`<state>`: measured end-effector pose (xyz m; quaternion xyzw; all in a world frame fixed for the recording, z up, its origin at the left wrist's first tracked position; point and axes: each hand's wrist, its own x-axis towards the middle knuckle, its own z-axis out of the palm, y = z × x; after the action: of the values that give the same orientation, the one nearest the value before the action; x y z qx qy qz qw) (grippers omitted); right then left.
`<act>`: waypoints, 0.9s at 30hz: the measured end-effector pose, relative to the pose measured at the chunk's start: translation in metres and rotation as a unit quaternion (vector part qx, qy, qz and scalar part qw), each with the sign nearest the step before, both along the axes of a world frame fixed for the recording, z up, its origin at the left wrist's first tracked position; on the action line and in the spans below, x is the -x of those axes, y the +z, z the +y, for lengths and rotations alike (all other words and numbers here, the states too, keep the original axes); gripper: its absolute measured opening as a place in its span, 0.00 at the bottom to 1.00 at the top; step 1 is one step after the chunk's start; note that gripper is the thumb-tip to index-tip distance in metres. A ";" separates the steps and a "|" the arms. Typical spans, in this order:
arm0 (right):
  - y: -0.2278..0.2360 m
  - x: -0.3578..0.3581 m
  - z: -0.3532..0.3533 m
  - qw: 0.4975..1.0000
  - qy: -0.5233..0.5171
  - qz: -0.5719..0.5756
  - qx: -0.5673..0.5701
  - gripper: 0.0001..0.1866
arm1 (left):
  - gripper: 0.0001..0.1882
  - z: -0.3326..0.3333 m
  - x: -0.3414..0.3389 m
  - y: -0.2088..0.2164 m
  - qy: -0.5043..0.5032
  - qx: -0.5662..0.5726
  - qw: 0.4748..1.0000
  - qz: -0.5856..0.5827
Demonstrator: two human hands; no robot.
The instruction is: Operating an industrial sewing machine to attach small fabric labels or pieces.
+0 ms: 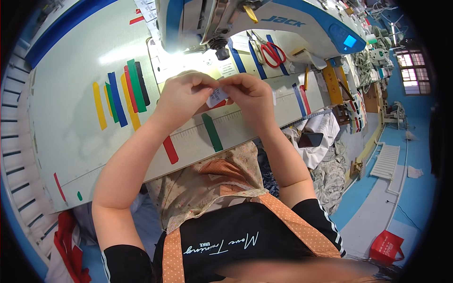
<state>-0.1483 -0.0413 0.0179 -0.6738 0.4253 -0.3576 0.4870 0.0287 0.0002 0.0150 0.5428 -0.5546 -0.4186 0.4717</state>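
Note:
Just in front of the sewing machine [222,47], my two hands meet over the table. Between them is a small white printed label [217,97]. My left hand [188,92] pinches its upper left side, and my right hand [249,93] pinches near its upper right corner. A bit of red shows just below the label, partly hidden by my fingers. The machine's lit needle area lies right beyond my fingertips; the needle itself I cannot make out.
Strips of coloured tape [117,99] are stuck on the table at the left. Red-handled scissors [272,54] lie right of the needle area. A yellow pencil [306,79] and a yellow box [332,82] are farther right. A phone [311,139] rests on white fabric [325,127] beside the table.

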 end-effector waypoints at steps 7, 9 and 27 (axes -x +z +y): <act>-0.013 -0.028 -0.011 0.956 0.105 0.124 0.245 0.08 | 0.07 -0.002 -0.042 0.005 0.015 -0.042 0.986 -0.161; -0.014 -0.035 -0.015 0.938 0.130 0.132 0.294 0.09 | 0.07 -0.004 -0.050 0.002 0.017 -0.021 0.985 -0.173; -0.017 -0.043 -0.029 0.942 0.097 0.087 0.309 0.07 | 0.05 0.006 -0.049 -0.012 0.042 0.188 0.954 -0.230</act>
<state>-0.1057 -0.0707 0.0006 -0.8576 0.2668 -0.3624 0.2489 0.0778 0.0060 0.0031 0.5483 -0.6936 -0.1507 0.4423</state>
